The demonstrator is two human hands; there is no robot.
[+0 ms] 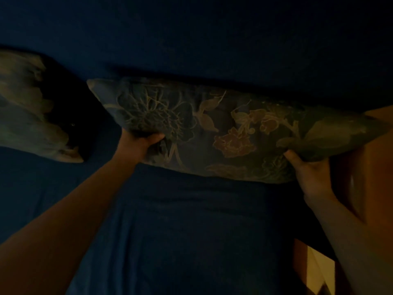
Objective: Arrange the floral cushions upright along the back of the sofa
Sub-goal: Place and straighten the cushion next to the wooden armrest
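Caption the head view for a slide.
Both hands, left hand and right hand, grip a floral cushion against the blue sofa back; second cushion alongside.

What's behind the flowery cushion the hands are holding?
Behind the flowery cushion is the dark blue sofa back. The strip directly behind it is hidden by the cushion and shadow.

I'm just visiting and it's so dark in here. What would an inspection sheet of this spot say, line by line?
Surface: dark blue sofa, seat and back, fabric slightly creased.
Job's things: floral cushion held at both ends near the sofa back; second cushion at left, blurred, leaning at the back.
Clutter: nothing seen.
Grippers: left hand grips the cushion's lower left edge; right hand grips its right end.
Cables: nothing seen.
Surroundings: orange-brown surface at right, too dim to identify; very low light.
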